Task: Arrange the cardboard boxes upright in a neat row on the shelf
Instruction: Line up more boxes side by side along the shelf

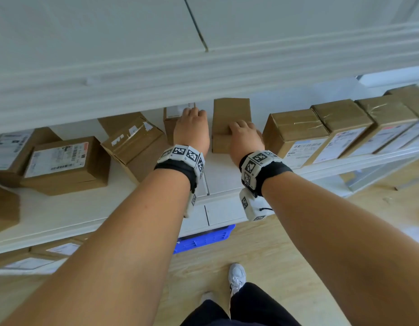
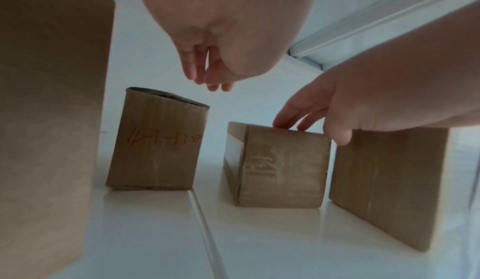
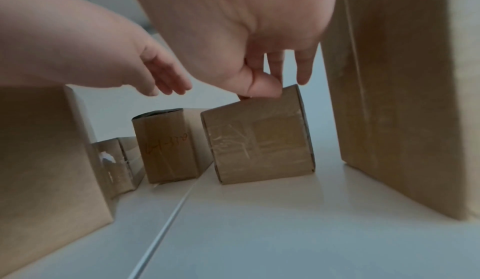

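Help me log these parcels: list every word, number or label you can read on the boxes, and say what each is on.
Handwritten orange marking on the small upright box: only "33" is clear; the rest cannot be made out.
Shipping labels on the row boxes: barcodes and print too blurred to read.
Label on the flat box at left: too small to read.
Wrist bands: square black-and-white markers, no words.

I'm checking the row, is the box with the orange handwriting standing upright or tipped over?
Upright: the box with orange handwriting stands on its small end on the shelf, leaning slightly. The left hand hovers above, not touching.
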A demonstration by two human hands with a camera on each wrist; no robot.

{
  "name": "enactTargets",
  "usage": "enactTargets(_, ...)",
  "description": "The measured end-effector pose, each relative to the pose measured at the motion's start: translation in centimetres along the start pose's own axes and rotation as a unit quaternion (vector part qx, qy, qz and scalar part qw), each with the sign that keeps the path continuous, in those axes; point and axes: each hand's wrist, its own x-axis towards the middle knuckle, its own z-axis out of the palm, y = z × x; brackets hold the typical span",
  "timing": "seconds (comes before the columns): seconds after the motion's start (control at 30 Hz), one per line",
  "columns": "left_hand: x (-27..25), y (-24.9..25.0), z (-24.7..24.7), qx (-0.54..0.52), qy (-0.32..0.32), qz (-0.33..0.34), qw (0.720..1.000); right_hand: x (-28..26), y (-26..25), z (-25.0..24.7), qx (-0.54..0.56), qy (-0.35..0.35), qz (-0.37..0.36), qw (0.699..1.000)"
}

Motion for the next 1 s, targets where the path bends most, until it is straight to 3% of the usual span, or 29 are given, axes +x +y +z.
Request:
enactTargets(0.27,-3.6,1.7,0.8,-0.079,-0.122,-0.083,0.986,-4.9,0.1,-0.2,0.017,0.044,-0.009,0.999)
enactTargets(0.37,-5.2,1.7,1.2,-0.085,-0.149,-0.120,0.978,-5.9,0.2,-0.4,0.073,0.047,0.022,0.996)
enactTargets(0.47,-6.4,2.3,1.3,-0.117,-0.174,-0.139,0.968,-6.7,0.2,-0.3,0.167,-0.011,0.115,0.979)
enactTargets(0.57,-7.1,3.1,0.9,-0.151,-0.186,-0.152,0.959,-7.4,0.5,-0.5,0.179,-0.081,0.136,0.971)
enactTargets(0.77,-8.3,3.8,-1.0,-0.227,-0.133,-0.225,0.938,-8.1,0.6,-2.3,0.151,-0.060,0.087,0.983)
enactTargets(1.0,-7.9,3.4,-4.1,-0.374,-0.060,-0.280,0.882,-6.9,-0.6,-5.7,0.208,-0.017,0.079,0.975)
